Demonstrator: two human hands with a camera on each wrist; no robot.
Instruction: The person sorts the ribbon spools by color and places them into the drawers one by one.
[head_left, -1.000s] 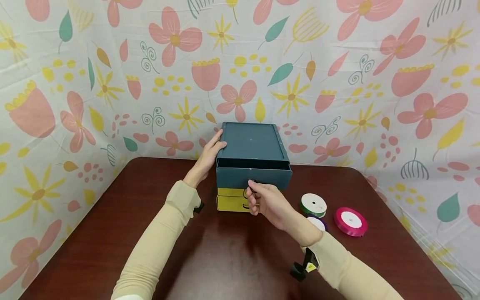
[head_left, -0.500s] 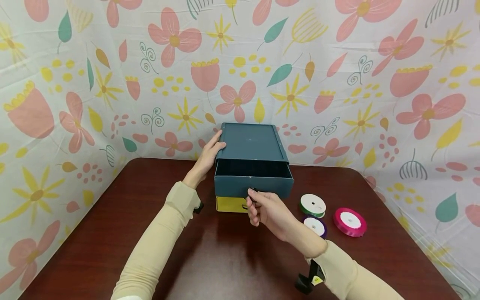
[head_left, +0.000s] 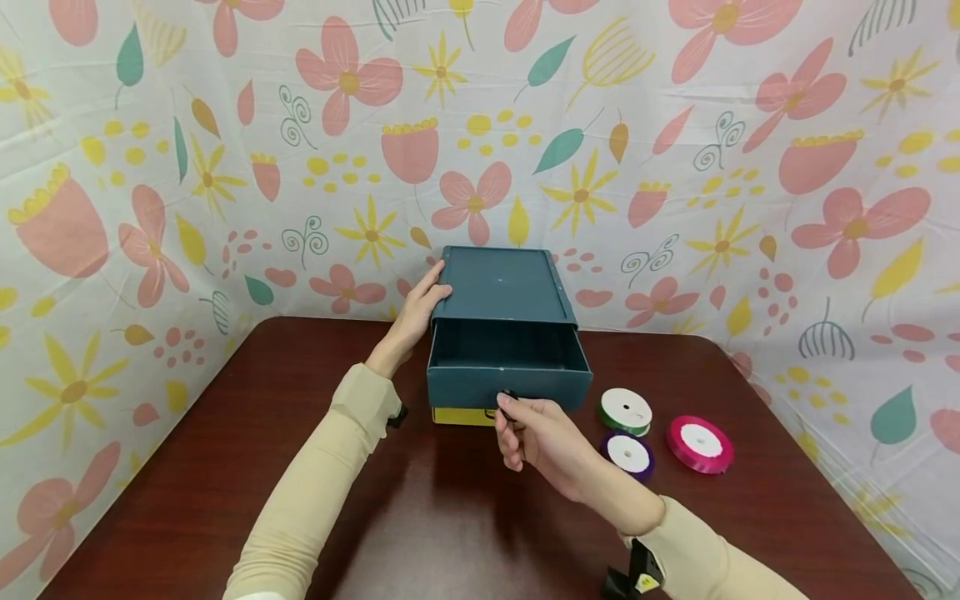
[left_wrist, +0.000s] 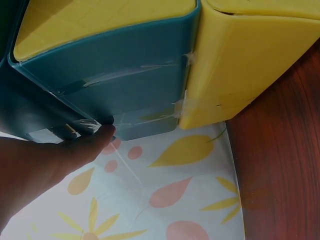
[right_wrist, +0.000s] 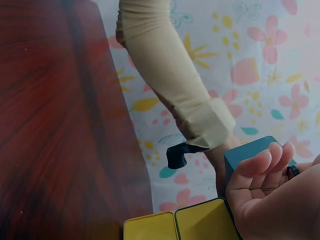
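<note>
Blue drawer (head_left: 465, 387) held partly out by its black handle (right_wrist: 293, 172)

At the top of a small stack on the table (head_left: 225, 467), the blue drawer is set in a blue casing (head_left: 500, 283), with its front jutting toward the person and part of its dark inside exposed. The black handle is pinched between the thumb and curled fingers of the right hand (head_left: 543, 433). The casing is touched at its left edge by the left hand (head_left: 411, 323), whose fingers are stretched along the side; nothing is clasped by it.

Underneath, two yellow drawers (right_wrist: 206, 217) are seen flush with their casings; in the head view they are largely hidden by the blue one. The lowest casing (left_wrist: 250, 65) is yellow, and clear tape (left_wrist: 130, 75) is stuck across the sides.

To the right of the stack, a green ribbon spool (head_left: 626, 410) is placed with a purple spool (head_left: 628, 454) just in front of it and a pink spool (head_left: 701, 442) near both. Behind the table, a flowered cloth (head_left: 480, 125) is hung. Both arms are covered by beige sleeves (head_left: 322, 467).
</note>
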